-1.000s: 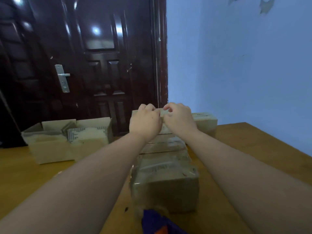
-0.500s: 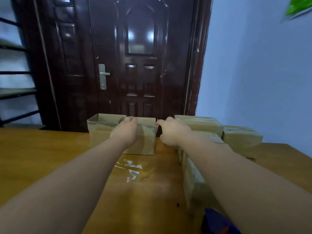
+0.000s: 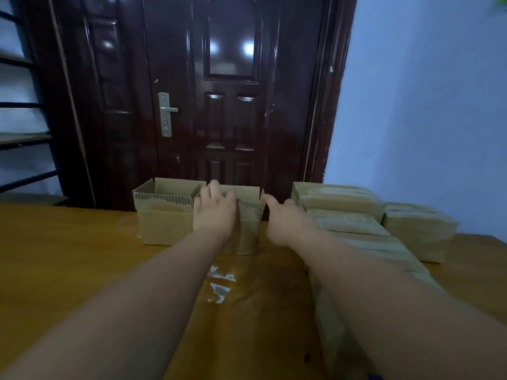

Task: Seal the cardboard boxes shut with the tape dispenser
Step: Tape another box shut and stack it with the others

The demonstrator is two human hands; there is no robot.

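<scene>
Shiny tape scraps (image 3: 219,281) on the yellow-brown wooden counter (image 3: 82,256), nearer than the open brown cardboard box (image 3: 248,231). Left hand (image 3: 215,215) flat on its front wall, fingers (image 3: 214,187) straight over the rim. Empty right hand (image 3: 285,220), loosely curled, sits just beside its right corner. Left's closer. No tape dispenser in view.

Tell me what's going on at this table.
A person is reaching both arms to the open box at the far edge of the table. The left hand rests on its near wall, fingers at the rim; the right hand is just beside its right corner. A second open box stands to its left, closed boxes to the right. No tape dispenser shows.
</scene>
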